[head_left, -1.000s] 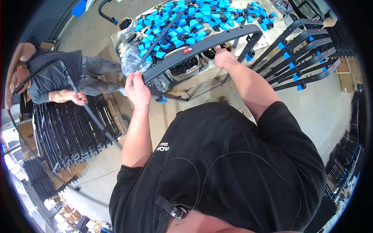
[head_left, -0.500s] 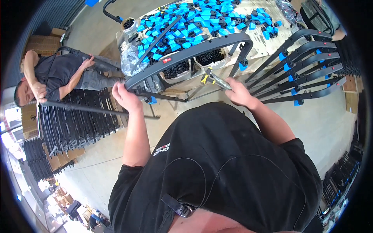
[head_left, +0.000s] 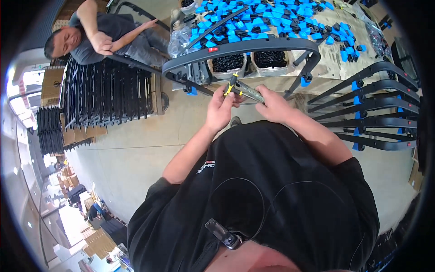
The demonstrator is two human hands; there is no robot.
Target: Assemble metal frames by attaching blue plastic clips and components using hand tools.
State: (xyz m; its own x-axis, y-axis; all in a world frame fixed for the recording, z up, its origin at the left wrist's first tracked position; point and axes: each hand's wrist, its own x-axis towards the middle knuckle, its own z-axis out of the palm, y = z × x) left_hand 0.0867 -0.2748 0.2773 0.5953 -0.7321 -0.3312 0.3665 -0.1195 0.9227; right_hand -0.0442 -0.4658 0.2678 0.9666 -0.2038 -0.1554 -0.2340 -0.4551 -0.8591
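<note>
My right hand [head_left: 274,104] is closed around the grey handle of a hammer [head_left: 249,92] with a yellow-and-black head. My left hand [head_left: 220,109] pinches the hammer's head, its thumb on the yellow part. Just beyond both hands stands a curved black tubular frame [head_left: 258,44], with a small red label on its top bar and blue-capped fittings low on its legs. Neither hand touches this frame.
A worktable [head_left: 333,68] bears a heap of blue-and-black plastic parts [head_left: 267,20]. Boxes of small black parts [head_left: 270,59] stand at its near edge. Several similar frames [head_left: 380,106] lean at right. At left, a co-worker [head_left: 111,41] handles a black bar beside stacked black frames [head_left: 108,90].
My left hand has left the curved frame's left end and moved right onto the hammer's head. The view has shifted, and the co-worker's arms and bar have changed position.
</note>
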